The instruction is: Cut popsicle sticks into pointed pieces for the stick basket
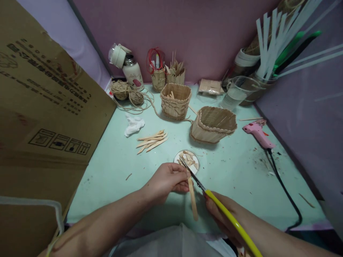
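Between the thumb and fingers of my left hand [171,178] is a flat wooden craft stick [193,201], its rounded end pointing down toward me. My right hand [223,214] is closed around yellow-handled scissors [227,212]. Their metal blades reach across the upper end of the stick, over a small round dish [198,170] of cut wood pieces. To the left lies a pile of sticks [152,140] with pointed ends. Part of the stick's upper end is hidden by my left fingers and the blades.
Two wooden baskets [214,125] stand beyond the dish. A pink glue gun [259,135] with a black cord lies right. Twine [120,91], a flask [133,73], stick holders [175,73] and a plastic cup [233,96] line the back. A cardboard box [53,107] walls the left.
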Action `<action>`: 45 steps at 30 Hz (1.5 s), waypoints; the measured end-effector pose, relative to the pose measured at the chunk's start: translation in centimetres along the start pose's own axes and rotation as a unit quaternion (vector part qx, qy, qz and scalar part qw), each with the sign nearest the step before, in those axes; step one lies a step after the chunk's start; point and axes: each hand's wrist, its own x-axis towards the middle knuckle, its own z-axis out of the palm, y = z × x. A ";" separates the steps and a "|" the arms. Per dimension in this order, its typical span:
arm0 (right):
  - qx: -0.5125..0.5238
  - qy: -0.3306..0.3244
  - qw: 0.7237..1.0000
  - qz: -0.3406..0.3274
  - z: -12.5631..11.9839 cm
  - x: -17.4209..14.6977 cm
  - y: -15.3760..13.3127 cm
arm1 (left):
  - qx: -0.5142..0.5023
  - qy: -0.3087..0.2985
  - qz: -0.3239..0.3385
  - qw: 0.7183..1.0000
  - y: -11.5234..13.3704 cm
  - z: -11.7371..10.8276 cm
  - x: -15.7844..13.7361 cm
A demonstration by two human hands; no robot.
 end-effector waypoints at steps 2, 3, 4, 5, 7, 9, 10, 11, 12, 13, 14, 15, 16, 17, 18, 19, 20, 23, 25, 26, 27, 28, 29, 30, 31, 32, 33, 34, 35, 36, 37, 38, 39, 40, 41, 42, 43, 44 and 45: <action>0.012 -0.029 0.999 0.029 -0.1 0.1 -0.3 | 0.001 -0.004 -0.004 1.000 0.0 0.0 0.0; 0.014 -0.041 0.998 0.042 -0.2 0.1 -0.6 | 0.001 -0.005 -0.006 1.000 0.0 0.0 0.1; 0.011 -0.045 0.998 0.051 -0.2 0.1 -0.9 | 0.001 -0.007 -0.008 1.000 -0.1 0.0 0.1; 0.006 -0.047 0.997 0.059 -0.3 0.1 -1.2 | 0.001 -0.006 -0.009 1.000 -0.1 0.0 0.1; -0.007 -0.048 0.996 0.071 -0.3 0.0 -1.8 | 0.001 -0.005 -0.012 1.000 -0.1 0.0 0.2; -0.016 -0.049 0.995 0.084 -0.2 -0.1 -2.2 | 0.003 -0.004 -0.016 1.000 -0.2 0.0 0.2; -0.018 -0.051 0.994 0.091 -0.2 -0.2 -2.3 | 0.004 -0.003 -0.018 1.000 -0.2 0.0 0.2; -0.019 -0.049 0.994 0.095 -0.1 -0.3 -2.4 | 0.006 -0.003 -0.020 1.000 -0.3 0.0 0.3; -0.019 -0.046 0.994 0.096 -0.1 -0.3 -2.4 | 0.007 -0.004 -0.020 1.000 -0.3 0.0 0.3; -0.018 -0.045 0.994 0.094 0.0 -0.3 -2.4 | 0.008 -0.004 -0.020 1.000 -0.4 0.0 0.3; -0.017 -0.043 0.995 0.091 0.0 -0.3 -2.4 | 0.010 -0.005 -0.019 1.000 -0.4 0.0 0.3; -0.014 -0.046 0.995 0.088 0.0 -0.2 -2.3 | 0.011 -0.005 -0.019 1.000 -0.4 0.0 0.3; -0.011 -0.047 0.995 0.083 0.0 -0.2 -2.2 | 0.012 -0.003 -0.020 1.000 -0.4 0.0 0.3; -0.008 -0.049 0.996 0.080 0.0 -0.1 -2.1 | 0.013 -0.002 -0.022 1.000 -0.4 0.0 0.3; -0.005 -0.048 0.996 0.078 0.0 -0.1 -2.1 | 0.014 0.000 -0.024 1.000 -0.4 0.0 0.3; -0.003 -0.043 0.996 0.077 0.0 0.0 -2.0 | 0.015 0.001 -0.027 1.000 -0.4 0.0 0.4; -0.002 -0.039 0.996 0.081 0.0 -0.1 -2.0 | 0.016 0.001 -0.029 0.999 -0.3 0.0 0.3; 0.004 -0.027 0.995 0.100 -0.4 -0.2 -1.9 | 0.018 -0.006 -0.031 0.999 -0.2 0.1 0.2; 0.007 -0.011 0.996 0.094 -0.7 -0.3 -1.7 | 0.013 -0.015 -0.024 1.000 0.0 0.1 0.0; 0.007 0.000 0.997 0.081 -0.9 -0.3 -1.6 | 0.007 -0.020 -0.015 1.000 0.1 0.2 -0.2; 0.005 0.014 0.998 0.064 -1.1 -0.3 -1.4 | -0.001 -0.024 -0.001 1.000 0.3 0.3 -0.4; 0.000 0.030 0.999 0.045 -1.3 -0.2 -1.2 | -0.011 -0.026 0.015 0.999 0.3 0.3 -0.6; -0.009 0.049 0.998 0.027 -1.5 -0.2 -1.0 | -0.020 -0.025 0.030 0.999 0.4 0.4 -0.7; -0.022 0.070 0.997 0.009 -1.6 -0.2 -0.8 | -0.027 -0.023 0.044 0.998 0.4 0.5 -0.8; -0.037 0.094 0.995 -0.007 -1.6 -0.2 -0.7 | -0.030 -0.021 0.056 0.998 0.4 0.6 -0.9; -0.049 0.119 0.992 -0.019 -1.7 -0.2 -0.7 | -0.029 -0.021 0.065 0.997 0.3 0.7 -1.0; -0.056 0.145 0.987 -0.027 -1.7 -0.2 -0.6 | -0.023 -0.024 0.070 0.997 0.2 0.8 -1.0; -0.058 0.171 0.983 -0.034 -1.7 -0.2 -0.6 | -0.016 -0.033 0.072 0.997 0.1 0.9 -0.9; -0.054 0.195 0.979 -0.039 -1.7 -0.3 -0.6 | -0.008 -0.046 0.071 0.996 -0.1 0.9 -0.8; -0.046 0.216 0.974 -0.045 -1.7 -0.4 -0.5 | 0.000 -0.063 0.065 0.996 -0.3 0.8 -0.7; -0.037 0.233 0.970 -0.049 -1.7 -0.4 -0.4 | 0.012 -0.084 0.053 0.995 -0.5 0.8 -0.6; -0.027 0.245 0.968 -0.054 -1.8 -0.5 -0.2 | 0.030 -0.109 0.036 0.993 -0.8 0.7 -0.5; -0.014 0.249 0.967 -0.058 -1.8 -0.5 0.0 | 0.055 -0.135 0.019 0.989 -1.0 0.6 -0.4; 0.004 0.246 0.967 -0.063 -1.8 -0.5 0.3 | 0.084 -0.160 0.006 0.984 -1.2 0.5 -0.3; 0.025 0.236 0.969 -0.070 -1.8 -0.4 0.6 | 0.111 -0.186 -0.004 0.976 -1.4 0.5 -0.3; 0.045 0.221 0.971 -0.079 -1.8 -0.3 0.9 | 0.133 -0.212 -0.011 0.968 -1.6 0.5 -0.3; 0.060 0.204 0.973 -0.087 -1.7 -0.1 1.1 | 0.146 -0.233 -0.016 0.961 -1.8 0.5 -0.3; 0.069 0.187 0.976 -0.091 -1.6 0.1 1.3 | 0.152 -0.248 -0.021 0.957 -1.9 0.6 -0.3; 0.072 0.171 0.978 -0.094 -1.4 0.4 1.4 | 0.156 -0.255 -0.027 0.954 -2.0 0.7 -0.4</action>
